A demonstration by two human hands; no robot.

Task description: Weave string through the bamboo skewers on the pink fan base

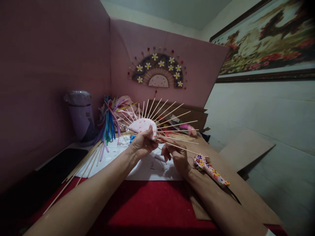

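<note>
My left hand [144, 142] grips a white half-round piece with pink dots [142, 126], thumb on its face. Thin wooden sticks [162, 109] fan out from its curved edge. At the piece's lower right corner, the fingers of my right hand [177, 155] are closed on a wooden stick [183, 148] that points right; whether its tip is in the piece I cannot tell. Just right of that hand lies a glue gun with a flowered cover [210, 170]. Behind the hand is a pile of loose sticks [183, 136].
A white sheet [110, 164] covers part of the red cloth [147, 206]. Long sticks [86, 160] and pipe cleaners [109, 121] lie left, near a purple thermos pot [81, 114]. Cardboard [236, 190] is at right. A finished-looking fan [158, 67] hangs on the pink board.
</note>
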